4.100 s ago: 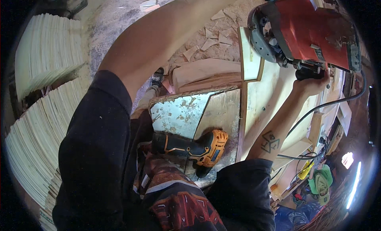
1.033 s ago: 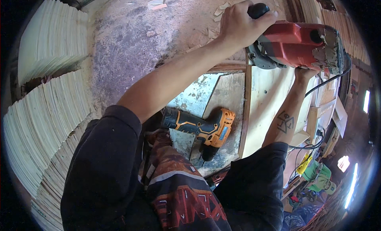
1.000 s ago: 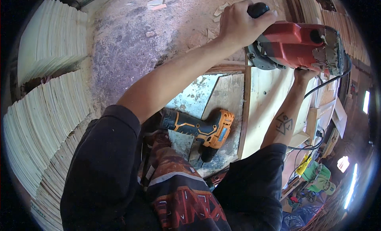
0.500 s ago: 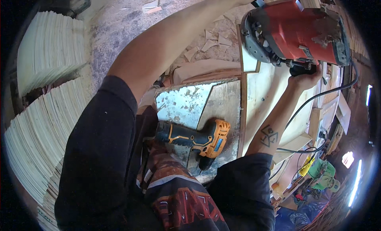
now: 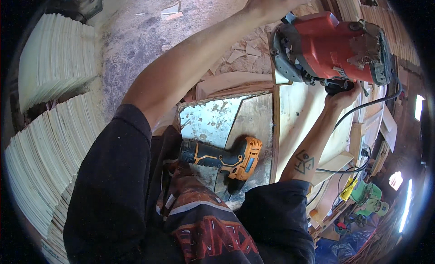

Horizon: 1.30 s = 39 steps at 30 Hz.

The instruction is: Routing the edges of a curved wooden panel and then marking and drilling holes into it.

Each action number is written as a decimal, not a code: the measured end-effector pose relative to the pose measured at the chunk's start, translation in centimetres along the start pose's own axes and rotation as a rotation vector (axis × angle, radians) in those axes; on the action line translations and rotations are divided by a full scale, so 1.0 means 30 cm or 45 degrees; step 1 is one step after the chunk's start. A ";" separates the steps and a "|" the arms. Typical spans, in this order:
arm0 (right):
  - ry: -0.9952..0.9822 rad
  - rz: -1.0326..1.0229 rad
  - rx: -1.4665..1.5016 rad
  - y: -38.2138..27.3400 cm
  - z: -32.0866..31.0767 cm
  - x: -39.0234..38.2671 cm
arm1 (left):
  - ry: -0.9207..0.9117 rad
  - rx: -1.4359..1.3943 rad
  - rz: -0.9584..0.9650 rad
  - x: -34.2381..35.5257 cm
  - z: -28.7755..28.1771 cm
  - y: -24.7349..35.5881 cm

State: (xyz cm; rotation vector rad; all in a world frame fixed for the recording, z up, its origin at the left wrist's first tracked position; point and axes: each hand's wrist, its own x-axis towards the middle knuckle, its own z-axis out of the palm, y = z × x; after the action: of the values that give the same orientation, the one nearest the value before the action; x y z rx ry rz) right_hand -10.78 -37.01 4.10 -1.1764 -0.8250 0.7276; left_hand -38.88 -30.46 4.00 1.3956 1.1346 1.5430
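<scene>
A red plunge router (image 5: 333, 48) with a dark round base lies tipped on its side at the upper right. My left hand (image 5: 274, 5), near the top edge, is closed about its far handle; part of that grip is cut off by the frame. My right hand (image 5: 345, 98) is wrapped round the black knob on the router's near side. Just beneath the router is a pale wooden panel (image 5: 297, 128) with a brown edge. An orange and black cordless drill (image 5: 222, 158) rests on a worn board in front of my body, touched by neither hand.
Tall stacks of thin wooden sheets (image 5: 56, 60) stand on the left. Wood offcuts (image 5: 244, 53) litter the dusty floor ahead. The router's black cord (image 5: 362, 110) loops down the right side. Further right, a person in green (image 5: 369, 198) is among timber pieces.
The router has shifted slightly toward me and a little left, with both hands still on it. More of my left hand has come into view. The drill has stayed put.
</scene>
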 end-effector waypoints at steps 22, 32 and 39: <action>0.025 -0.037 -0.002 -0.009 -0.030 -0.052 | -0.045 0.010 -0.072 -0.066 -0.001 0.045; -0.044 0.043 0.033 -0.009 -0.039 -0.020 | -0.008 0.057 -0.112 -0.122 -0.003 0.098; -0.135 0.026 0.056 0.004 -0.057 0.005 | 0.004 0.070 -0.107 -0.159 -0.002 0.126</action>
State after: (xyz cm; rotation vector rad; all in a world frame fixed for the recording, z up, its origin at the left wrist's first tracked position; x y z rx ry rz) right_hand -9.26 -37.70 3.72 -1.1154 -0.8820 0.8266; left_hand -38.25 -36.16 6.02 1.3644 1.2303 1.4650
